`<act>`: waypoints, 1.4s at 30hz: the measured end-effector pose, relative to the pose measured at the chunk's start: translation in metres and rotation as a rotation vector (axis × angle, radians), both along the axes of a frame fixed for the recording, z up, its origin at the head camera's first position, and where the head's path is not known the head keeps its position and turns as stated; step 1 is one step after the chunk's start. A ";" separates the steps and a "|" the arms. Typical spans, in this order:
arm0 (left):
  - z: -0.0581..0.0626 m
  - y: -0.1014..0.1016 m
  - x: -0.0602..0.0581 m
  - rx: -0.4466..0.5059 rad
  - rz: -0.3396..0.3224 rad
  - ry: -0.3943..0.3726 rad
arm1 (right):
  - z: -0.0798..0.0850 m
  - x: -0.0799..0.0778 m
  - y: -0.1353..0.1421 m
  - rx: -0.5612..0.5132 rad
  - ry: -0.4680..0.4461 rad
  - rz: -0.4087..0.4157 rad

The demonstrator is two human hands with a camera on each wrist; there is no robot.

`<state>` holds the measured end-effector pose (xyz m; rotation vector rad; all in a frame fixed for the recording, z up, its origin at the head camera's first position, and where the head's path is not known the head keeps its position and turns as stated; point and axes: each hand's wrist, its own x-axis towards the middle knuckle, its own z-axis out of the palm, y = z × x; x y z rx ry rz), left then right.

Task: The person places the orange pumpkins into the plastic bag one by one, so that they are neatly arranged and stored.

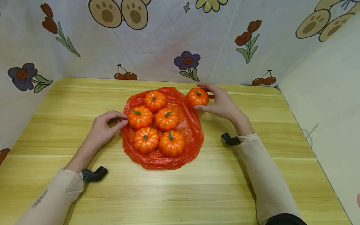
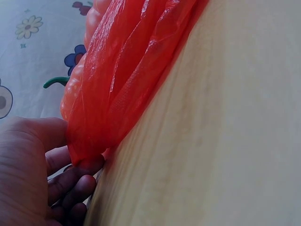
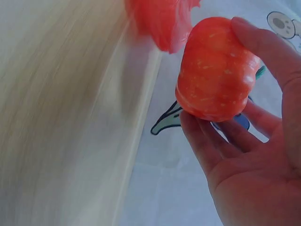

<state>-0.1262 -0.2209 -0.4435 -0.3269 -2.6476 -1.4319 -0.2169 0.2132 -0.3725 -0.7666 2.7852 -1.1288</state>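
My right hand [image 1: 223, 101] grips a small orange toy pumpkin [image 1: 197, 97] with a green stem, thumb on one side and fingers on the other. In the right wrist view that pumpkin [image 3: 216, 70] is held off the table. It is beside the upper right rim of a red plastic bag [image 1: 187, 125], spread open on the table. Several similar pumpkins [image 1: 167, 119] sit inside the bag, stems showing. At the bag's left rim my left hand [image 1: 104, 128] pinches the plastic; the left wrist view shows the bag's edge [image 2: 94, 136] between thumb and fingers.
The wooden table [image 1: 174, 197] runs back to a white cloth [image 1: 157, 47] printed with flowers, cherries and paws. A pale wall [image 1: 332, 103] borders the right side. Black camera mounts [image 1: 95, 174] sit at both wrists, over beige sleeves.
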 end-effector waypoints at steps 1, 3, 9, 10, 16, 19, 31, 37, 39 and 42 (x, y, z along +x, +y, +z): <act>0.000 0.000 0.000 -0.002 0.000 0.001 | 0.000 0.001 -0.002 -0.005 0.001 0.019; 0.000 0.000 0.000 -0.001 0.000 0.000 | 0.001 0.002 -0.005 -0.010 0.001 0.056; -0.001 0.000 0.000 0.005 0.000 0.007 | 0.001 0.006 -0.013 0.019 -0.025 0.103; -0.001 0.000 0.000 0.005 0.000 0.009 | 0.000 0.007 -0.015 0.026 -0.028 0.106; -0.001 0.000 0.000 0.004 -0.001 0.010 | -0.002 0.010 -0.022 0.053 -0.027 0.149; -0.001 0.000 0.000 0.000 -0.001 0.006 | -0.004 0.010 -0.023 0.050 -0.019 0.175; 0.000 0.000 0.000 -0.002 -0.001 0.008 | -0.012 0.010 -0.029 0.109 -0.020 0.249; 0.001 0.001 0.000 0.001 0.001 0.010 | -0.012 0.011 -0.029 0.124 -0.040 0.260; 0.001 0.001 0.000 0.001 0.002 0.009 | -0.011 0.012 -0.029 0.126 -0.051 0.265; 0.000 0.001 0.000 0.001 0.001 0.005 | -0.011 0.012 -0.029 0.134 -0.062 0.267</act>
